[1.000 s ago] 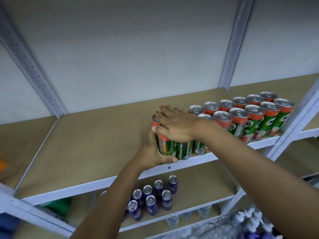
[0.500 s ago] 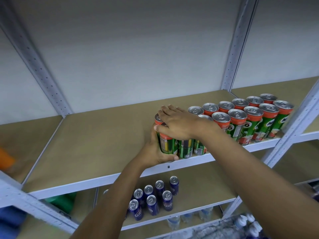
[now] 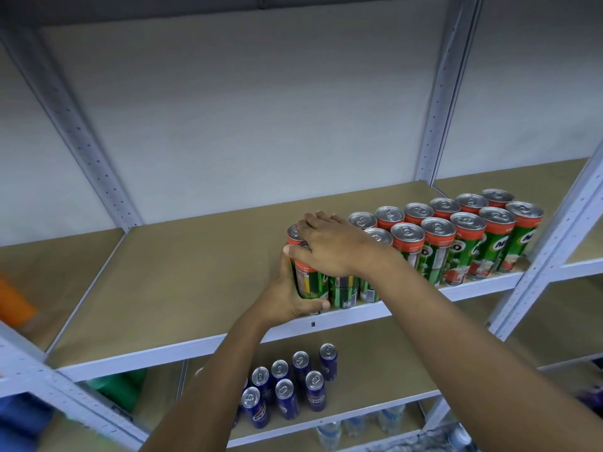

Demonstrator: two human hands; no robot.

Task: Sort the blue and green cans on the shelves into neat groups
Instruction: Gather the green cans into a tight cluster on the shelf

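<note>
Two rows of green cans (image 3: 470, 243) with red tops stand on the upper shelf (image 3: 182, 282), reaching from its middle to the right post. My left hand (image 3: 290, 295) wraps around the side of the leftmost front green can (image 3: 311, 282) at the shelf's front edge. My right hand (image 3: 329, 246) lies flat, palm down, across the tops of the leftmost cans, hiding their lids. Several blue cans (image 3: 287, 386) stand in two rows on the shelf below.
The left half of the upper shelf is bare board. Grey metal uprights (image 3: 561, 236) frame the bay at right and left. An orange object (image 3: 14, 308) sits at far left, something green (image 3: 120, 389) on the lower left, and water bottles (image 3: 329, 433) at the bottom.
Both hands stay on the leftmost green cans; the cluster looks pressed slightly closer to the rest of the row. The view has shifted a little.
</note>
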